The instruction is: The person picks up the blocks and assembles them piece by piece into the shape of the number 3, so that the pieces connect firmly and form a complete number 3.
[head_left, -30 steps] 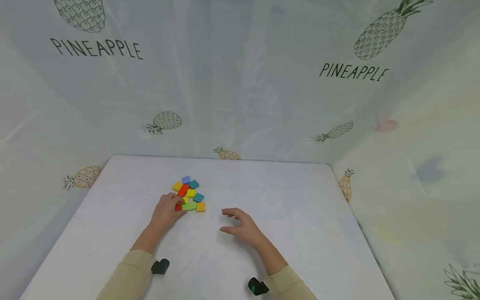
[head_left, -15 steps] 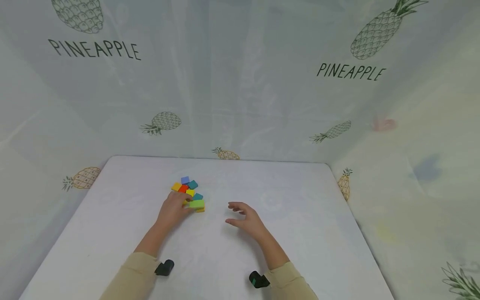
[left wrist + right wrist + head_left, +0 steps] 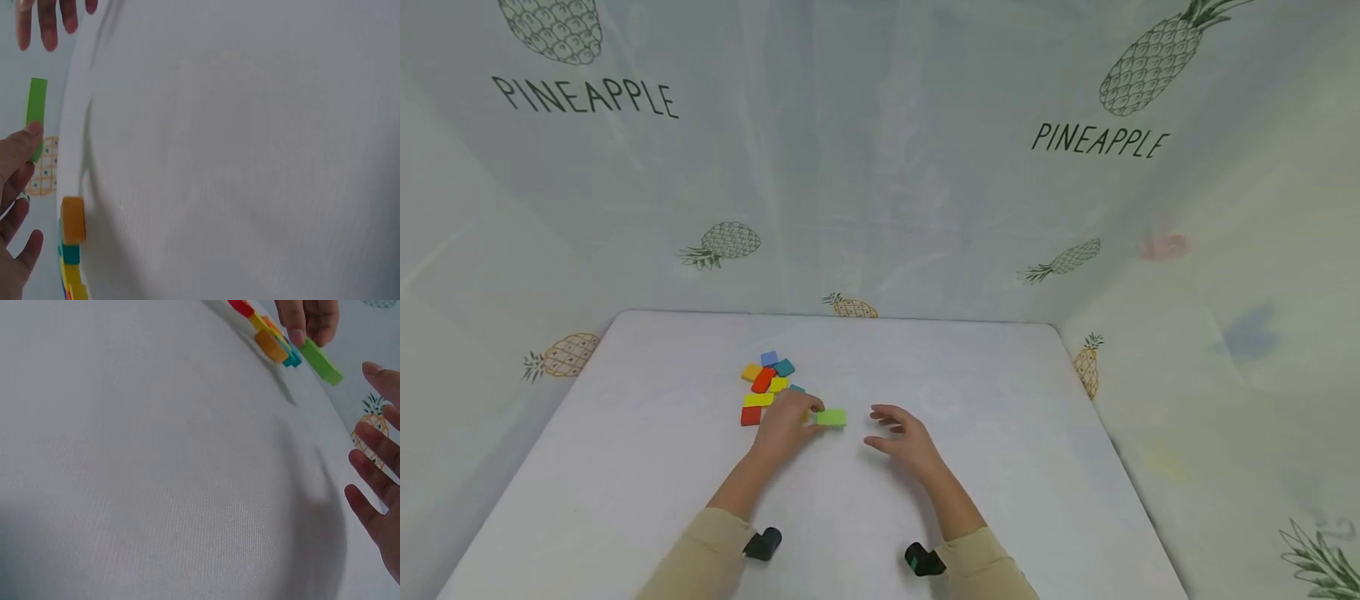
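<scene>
My left hand (image 3: pixel 786 427) pinches a light green rectangular block (image 3: pixel 832 417) by one end, between thumb and fingers. In the left wrist view the green block (image 3: pixel 36 103) is held up off the table. My right hand (image 3: pixel 908 443) is a short way to the right, its fingers spread and apart from the block; in the right wrist view that hand (image 3: pixel 382 450) holds nothing. Behind and left of my left hand lie a red block (image 3: pixel 751 416), a yellow block (image 3: pixel 758 400) and several others. An orange block (image 3: pixel 73 220) is partly hidden by the left hand in the head view.
A white table (image 3: pixel 1000 467) carries the loose group of blocks, with a blue block (image 3: pixel 769 358) at its far end. A pineapple-printed curtain (image 3: pixel 880 167) hangs behind and beside the table. Black wrist cameras sit at both sleeves.
My left hand has picked up the green block from the front of the group and carried it to the right. My right hand has shifted slightly right and away.
</scene>
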Available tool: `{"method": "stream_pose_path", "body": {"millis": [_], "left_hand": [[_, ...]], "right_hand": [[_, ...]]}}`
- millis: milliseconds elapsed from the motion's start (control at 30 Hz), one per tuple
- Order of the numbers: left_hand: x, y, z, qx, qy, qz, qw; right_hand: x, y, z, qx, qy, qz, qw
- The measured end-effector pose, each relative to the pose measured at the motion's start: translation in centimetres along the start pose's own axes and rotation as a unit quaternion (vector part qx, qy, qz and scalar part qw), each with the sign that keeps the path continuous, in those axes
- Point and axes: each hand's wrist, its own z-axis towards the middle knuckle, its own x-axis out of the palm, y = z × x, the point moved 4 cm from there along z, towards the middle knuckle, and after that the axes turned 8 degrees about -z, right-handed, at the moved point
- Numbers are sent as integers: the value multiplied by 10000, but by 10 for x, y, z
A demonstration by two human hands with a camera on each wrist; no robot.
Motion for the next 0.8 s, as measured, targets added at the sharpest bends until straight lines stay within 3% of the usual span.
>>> {"method": "stream_pose_path", "body": {"millis": [467, 800], "left_hand": [[35, -26, -2, -66, 262, -359, 9990], [55, -39, -4, 134, 336, -356, 9987]], "right_hand": [[-2, -24, -2, 203, -190, -555, 9981], [-8, -34, -6, -153, -366, -628, 9972]]}}
